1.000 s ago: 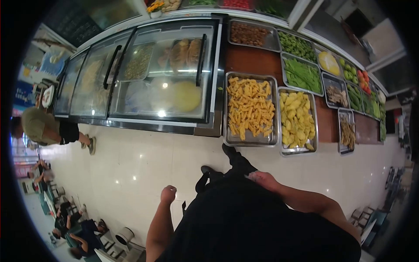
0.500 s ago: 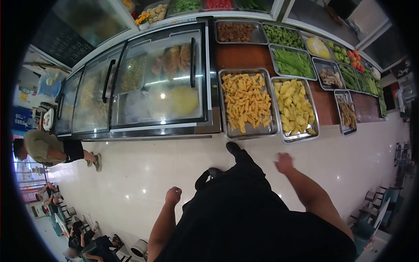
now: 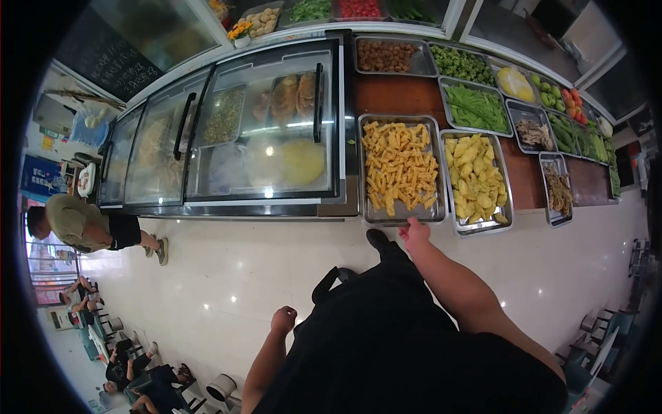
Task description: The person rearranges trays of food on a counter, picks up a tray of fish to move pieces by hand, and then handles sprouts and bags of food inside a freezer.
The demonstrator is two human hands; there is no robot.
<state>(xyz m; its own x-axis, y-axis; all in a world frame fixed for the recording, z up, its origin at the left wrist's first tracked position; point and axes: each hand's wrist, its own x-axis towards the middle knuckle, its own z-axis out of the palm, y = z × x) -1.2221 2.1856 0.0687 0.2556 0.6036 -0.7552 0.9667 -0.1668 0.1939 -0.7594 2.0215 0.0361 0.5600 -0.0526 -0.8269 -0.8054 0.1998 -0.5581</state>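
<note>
My right hand [image 3: 414,235] reaches forward with its fingers partly bent and apart, right at the front rim of a metal tray [image 3: 405,219]. Golden fried strips [image 3: 400,165] fill most of that tray. Just to its right stands a second metal tray [image 3: 480,228] heaped with yellow battered pieces [image 3: 476,176]. Low beside my dark clothing hangs my left hand [image 3: 283,319], its fingers curled in, with nothing showing in it, above the pale floor.
Left of the trays is a glass-covered display case [image 3: 262,131] with black handles. Trays of green leaves [image 3: 476,107], meat chunks [image 3: 389,56] and dried-looking stalks [image 3: 557,188] line the brown counter [image 3: 407,93]. One person [image 3: 86,224] bends at the far left; several others sit behind.
My right hand has moved left and forward, from over the floor to the front edge of the fried-strip tray. My left hand stays low, slightly shifted. The view has tilted a little.
</note>
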